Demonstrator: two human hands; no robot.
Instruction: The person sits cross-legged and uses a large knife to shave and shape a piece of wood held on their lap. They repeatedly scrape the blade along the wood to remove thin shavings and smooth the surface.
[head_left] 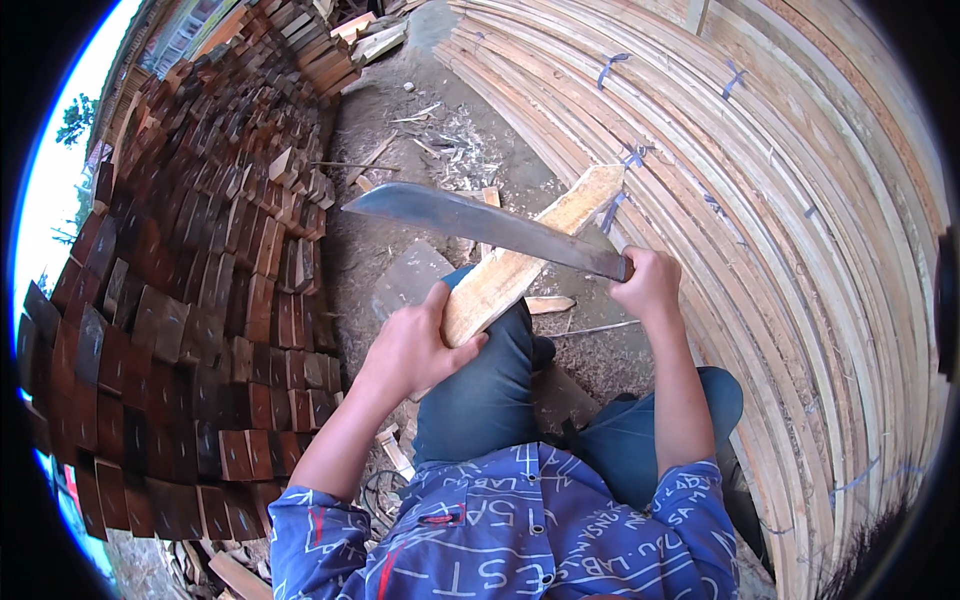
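Dirt ground (pixel 350 250) runs up the middle, with wood chips (pixel 455 140) spread on it. On the left is a big pile of dark wood blocks (pixel 160 330), and on the right are long pale boards (pixel 800 250) with blue ties (pixel 735 78). Black edges cut off the outer parts of both.

One pale wood piece (pixel 490 295) is held slanted over the person's left knee, its far end cut to a point. The left hand (pixel 410 350) grips the near end and covers some of it. One finger and the thumb show; the other fingers are hidden, so I cannot tell how they bend.

The right hand (pixel 648 285) is closed around the handle of a big knife (pixel 470 225). Most of the handle is hidden inside that hand. The long blade crosses over the wood and hides a strip of it. I cannot tell if the blade touches the wood.

Behind the knee, a flat gray thing (pixel 405 285) is partly covered, and it is hard to say what it is. Something dark and fuzzy (pixel 875 555) blurs the bottom right corner.
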